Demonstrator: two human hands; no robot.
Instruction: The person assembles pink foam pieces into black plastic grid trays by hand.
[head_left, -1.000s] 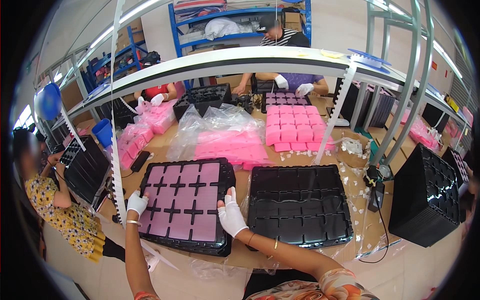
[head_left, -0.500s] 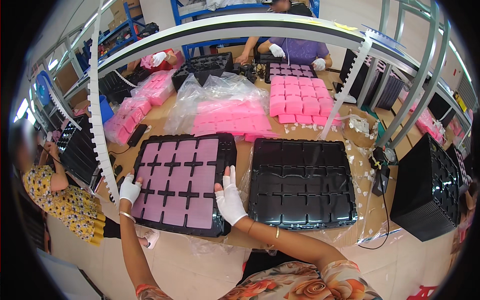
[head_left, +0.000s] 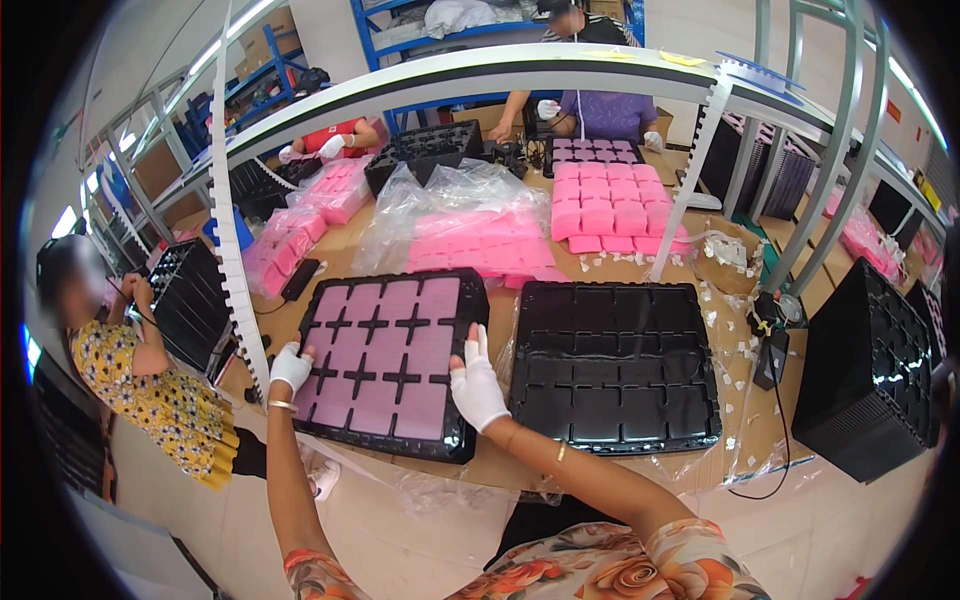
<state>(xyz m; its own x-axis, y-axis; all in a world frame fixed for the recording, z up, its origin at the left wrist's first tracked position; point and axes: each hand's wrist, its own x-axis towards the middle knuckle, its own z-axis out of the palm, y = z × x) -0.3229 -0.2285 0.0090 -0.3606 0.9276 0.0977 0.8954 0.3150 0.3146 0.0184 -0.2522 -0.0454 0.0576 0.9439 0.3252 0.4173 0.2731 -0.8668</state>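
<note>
Shifted rightward in frame, the pink tray (head_left: 387, 350) lies centre-left between my left hand (head_left: 291, 370) and right hand (head_left: 479, 392), both touching it; finger closure I cannot tell. Black tray (head_left: 615, 378): nearer my right.

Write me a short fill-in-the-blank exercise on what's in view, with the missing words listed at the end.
The left hand is at the filled tray's ____ edge. The right hand, gloved in ____, is between the filled tray and the bare tray. The bare tray is ____ in colour. The foam stack behind the bare tray is coloured ____.

Missing words: left; white; black; pink.
</note>
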